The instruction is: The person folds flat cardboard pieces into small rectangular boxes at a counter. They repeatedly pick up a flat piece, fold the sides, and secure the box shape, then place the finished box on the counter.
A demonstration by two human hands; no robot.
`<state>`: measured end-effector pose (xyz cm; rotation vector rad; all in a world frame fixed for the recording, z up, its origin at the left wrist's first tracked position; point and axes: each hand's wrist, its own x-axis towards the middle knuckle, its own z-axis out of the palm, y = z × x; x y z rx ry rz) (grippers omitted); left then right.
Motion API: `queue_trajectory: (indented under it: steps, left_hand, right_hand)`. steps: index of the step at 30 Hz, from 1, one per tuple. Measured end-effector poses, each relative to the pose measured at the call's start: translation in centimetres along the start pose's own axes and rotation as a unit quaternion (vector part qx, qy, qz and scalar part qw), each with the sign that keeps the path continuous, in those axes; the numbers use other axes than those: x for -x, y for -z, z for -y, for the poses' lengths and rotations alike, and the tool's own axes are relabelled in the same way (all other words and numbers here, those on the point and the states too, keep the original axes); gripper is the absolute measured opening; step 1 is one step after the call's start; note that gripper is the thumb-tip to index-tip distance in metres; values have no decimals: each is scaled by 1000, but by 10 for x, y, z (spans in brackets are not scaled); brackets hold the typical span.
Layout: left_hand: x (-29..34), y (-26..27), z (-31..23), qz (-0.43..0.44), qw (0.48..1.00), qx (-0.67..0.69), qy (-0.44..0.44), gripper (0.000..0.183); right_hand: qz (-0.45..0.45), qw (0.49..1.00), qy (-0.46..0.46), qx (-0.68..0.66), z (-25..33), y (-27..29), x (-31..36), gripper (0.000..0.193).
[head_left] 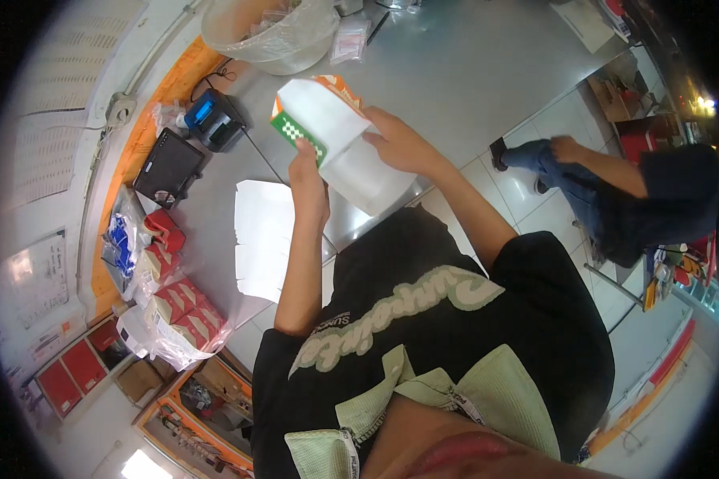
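Observation:
A half-folded cardboard food box, white inside with green and orange printed outer sides, is held over the steel table in front of me. My left hand grips its left side, thumb up near the green checkered panel. Fingers of my right hand are closed on its right edge, near the fold between the two white halves. One half hangs down toward my body. Left of my left forearm, a flat white cardboard blank with notched edges lies on the table.
At the left stand a black printer-like device, a dark tablet and plastic-wrapped red cartons. A plastic-lined tub sits at the far left on the steel table. Another person walks on the tiled floor to the right.

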<state>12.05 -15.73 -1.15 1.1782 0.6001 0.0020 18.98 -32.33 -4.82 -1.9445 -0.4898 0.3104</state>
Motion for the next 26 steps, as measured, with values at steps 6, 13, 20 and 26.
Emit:
queue_trajectory:
  steps: [6, 13, 20, 26]
  left_hand:
    - [16, 9, 30, -109, 927, -260, -247, 38]
    - [-56, 3, 15, -114, 872, -311, -360, 38]
    - [-106, 5, 33, -121, 876, -316, -343, 39]
    - [-126, 20, 92, -200, 874, -355, -263, 38]
  right_hand:
    - [-1, 983, -24, -183, 22, -7, 29, 36]
    - [-114, 979, -38, -163, -6, -22, -40, 43]
    - [-89, 991, -100, 22, -36, -37, -62, 35]
    - [-87, 968, -111, 205, -66, -55, -67, 32]
